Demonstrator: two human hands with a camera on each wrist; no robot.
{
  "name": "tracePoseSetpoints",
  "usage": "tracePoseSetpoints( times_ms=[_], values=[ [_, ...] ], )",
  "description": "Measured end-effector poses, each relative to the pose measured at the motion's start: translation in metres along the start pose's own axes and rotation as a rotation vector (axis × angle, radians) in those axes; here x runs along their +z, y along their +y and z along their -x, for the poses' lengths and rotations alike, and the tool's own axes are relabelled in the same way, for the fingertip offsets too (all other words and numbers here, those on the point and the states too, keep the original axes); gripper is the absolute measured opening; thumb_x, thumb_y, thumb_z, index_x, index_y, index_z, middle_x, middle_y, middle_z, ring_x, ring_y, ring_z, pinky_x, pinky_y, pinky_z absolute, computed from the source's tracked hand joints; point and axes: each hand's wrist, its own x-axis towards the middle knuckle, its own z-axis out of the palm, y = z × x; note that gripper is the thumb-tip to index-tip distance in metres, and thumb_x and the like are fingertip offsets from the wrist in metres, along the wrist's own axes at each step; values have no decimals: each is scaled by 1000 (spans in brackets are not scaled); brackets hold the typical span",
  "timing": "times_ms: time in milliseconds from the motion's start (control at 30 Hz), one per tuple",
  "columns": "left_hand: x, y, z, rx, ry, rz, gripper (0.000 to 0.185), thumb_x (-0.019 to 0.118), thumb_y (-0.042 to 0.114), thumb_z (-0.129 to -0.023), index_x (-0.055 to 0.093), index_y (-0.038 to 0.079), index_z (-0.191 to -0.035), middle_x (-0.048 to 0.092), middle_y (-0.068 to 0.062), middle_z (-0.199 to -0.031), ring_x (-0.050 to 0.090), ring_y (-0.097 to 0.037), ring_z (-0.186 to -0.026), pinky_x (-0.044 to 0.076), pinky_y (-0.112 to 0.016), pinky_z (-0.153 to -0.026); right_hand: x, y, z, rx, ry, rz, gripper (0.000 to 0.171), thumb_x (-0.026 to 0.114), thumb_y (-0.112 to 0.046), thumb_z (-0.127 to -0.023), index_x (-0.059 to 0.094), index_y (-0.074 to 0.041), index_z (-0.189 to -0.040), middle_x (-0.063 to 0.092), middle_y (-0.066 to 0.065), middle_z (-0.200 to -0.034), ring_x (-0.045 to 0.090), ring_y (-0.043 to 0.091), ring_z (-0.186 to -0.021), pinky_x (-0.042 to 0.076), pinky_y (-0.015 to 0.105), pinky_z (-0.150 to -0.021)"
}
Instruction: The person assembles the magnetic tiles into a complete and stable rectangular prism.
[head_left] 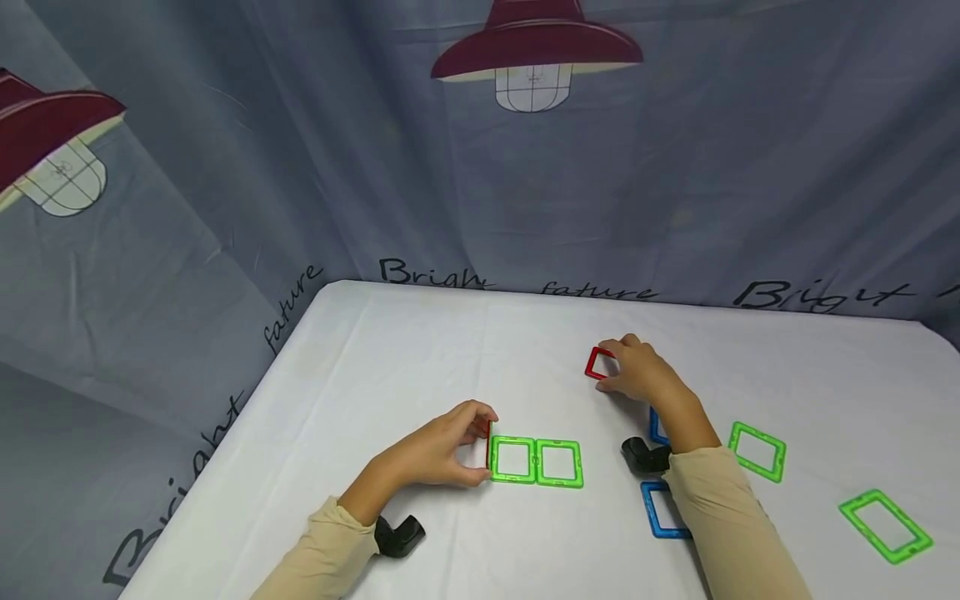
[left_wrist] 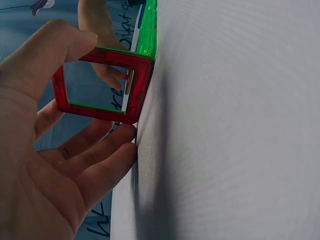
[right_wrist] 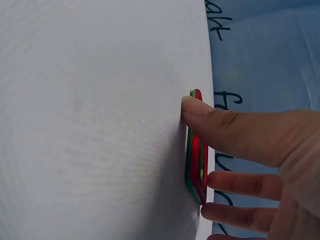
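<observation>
My left hand (head_left: 444, 446) grips a red square magnetic tile frame (left_wrist: 144, 85) between thumb and fingers. This tile stands upright on its edge against the left side of a green square tile frame (head_left: 513, 460). A second green square frame (head_left: 558, 463) lies flat alongside the first, edge to edge. Farther back on the right, my right hand (head_left: 637, 367) pinches another red square frame (head_left: 591, 363) by opposite edges, thumb on the near side. In the right wrist view, this red frame (right_wrist: 196, 155) appears nearly edge-on, low over the white cloth, with green showing along it.
Two blue frames, one farther back (head_left: 656, 427) and one nearer (head_left: 654, 510), are partly hidden by my right arm. To its right lie a green square frame (head_left: 759, 451) and a green rectangular frame (head_left: 887, 526). A printed grey curtain (head_left: 465, 183) rises behind the white-covered table (head_left: 420, 350).
</observation>
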Motion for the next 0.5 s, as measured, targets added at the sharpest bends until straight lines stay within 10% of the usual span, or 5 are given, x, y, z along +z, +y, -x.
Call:
tracePoseSetpoints(
  times_ms=[500],
  values=[
    [1,-2,-1,4,3,-12,59,72,15,-74,39,9,-122,49,-3,-116,55,-8,-104,45,-22,-92,-1,-1,1,-20,3,21,59,72,-21,-77,49,0,-128,46,28,-124,46,43,-112,41,59,-90]
  ],
)
